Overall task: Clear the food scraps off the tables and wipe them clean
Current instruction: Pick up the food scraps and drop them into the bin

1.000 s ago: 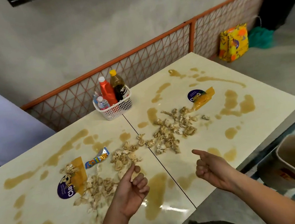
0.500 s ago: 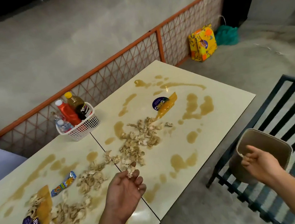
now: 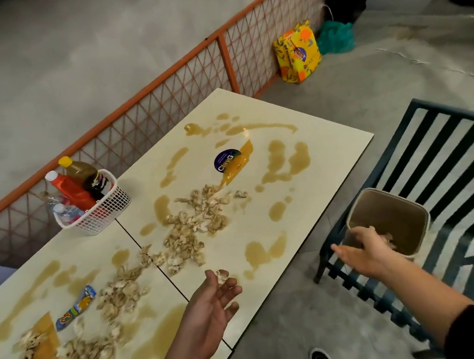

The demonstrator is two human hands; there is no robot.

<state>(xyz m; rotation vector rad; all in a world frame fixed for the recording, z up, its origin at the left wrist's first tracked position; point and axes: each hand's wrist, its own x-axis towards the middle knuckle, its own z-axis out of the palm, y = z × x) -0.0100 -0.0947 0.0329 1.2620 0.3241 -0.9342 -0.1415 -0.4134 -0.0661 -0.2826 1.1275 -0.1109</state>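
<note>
Clearing has barely begun. The left hand [image 3: 211, 303] hovers palm up over the near edge of the desks [image 3: 330, 151], fingers loose and spread, with a couple of scraps [image 3: 221, 275] resting on its fingertips rather than gripped. The right hand [image 3: 362, 249] reaches out to the side, at the near rim of the bin [image 3: 393, 214], which stands on a slatted bench [image 3: 448, 155]. Pale bits show at its fingers, just inside the rim. Motion blur hides whether it has hold of them or is letting them drop.

Nearly everything is left to do. One thick heap [image 3: 196, 222] lies just ahead of the left hand. It trails across the seam between the two desks to a second heap [image 3: 81, 356] well to that hand's left. Wrappers [image 3: 76, 308] lie among them, and brown spills [image 3: 283, 159] cover both tops, so by my reading no wiping has started. No cloth is in view. A basket [image 3: 100, 212] of bottles stands far ahead of the left hand.
</note>
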